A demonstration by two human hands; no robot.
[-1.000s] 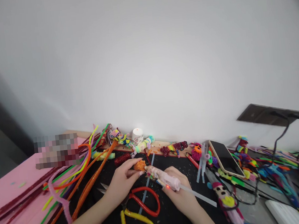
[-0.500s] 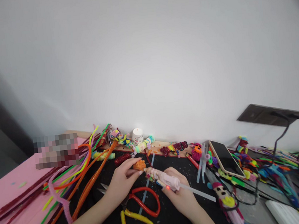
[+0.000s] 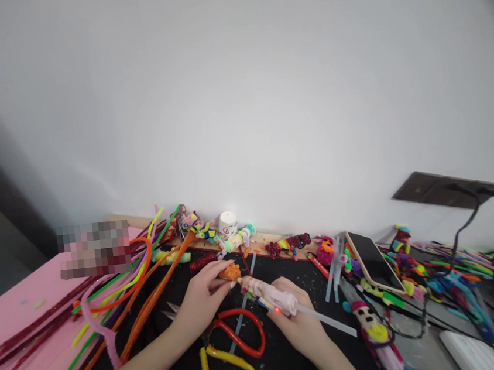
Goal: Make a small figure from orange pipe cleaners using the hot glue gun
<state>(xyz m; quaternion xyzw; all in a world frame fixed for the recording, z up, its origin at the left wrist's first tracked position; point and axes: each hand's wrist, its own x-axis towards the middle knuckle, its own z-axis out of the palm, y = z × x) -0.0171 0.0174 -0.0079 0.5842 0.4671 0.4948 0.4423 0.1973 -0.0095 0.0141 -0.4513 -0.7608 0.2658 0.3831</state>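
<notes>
My left hand (image 3: 201,298) pinches a small fuzzy orange piece (image 3: 230,272) over the black mat (image 3: 283,363). My right hand (image 3: 297,321) is wrapped round a pink glue gun (image 3: 269,294) with a red light lit and a clear glue stick (image 3: 327,319) poking out behind. The gun's tip touches the orange piece. Red scissors (image 3: 240,330) and yellow scissors (image 3: 226,369) lie just below my hands.
Long pipe cleaners (image 3: 121,292) fan over a pink sheet (image 3: 17,309) at the left. Small pipe-cleaner figures (image 3: 239,237) and a white jar (image 3: 227,223) line the wall. A phone (image 3: 372,260), a doll (image 3: 372,328) and cables (image 3: 464,233) crowd the right.
Both hands with the glue gun and orange piece stay almost still; the gun's tip has crept slightly closer to the piece.
</notes>
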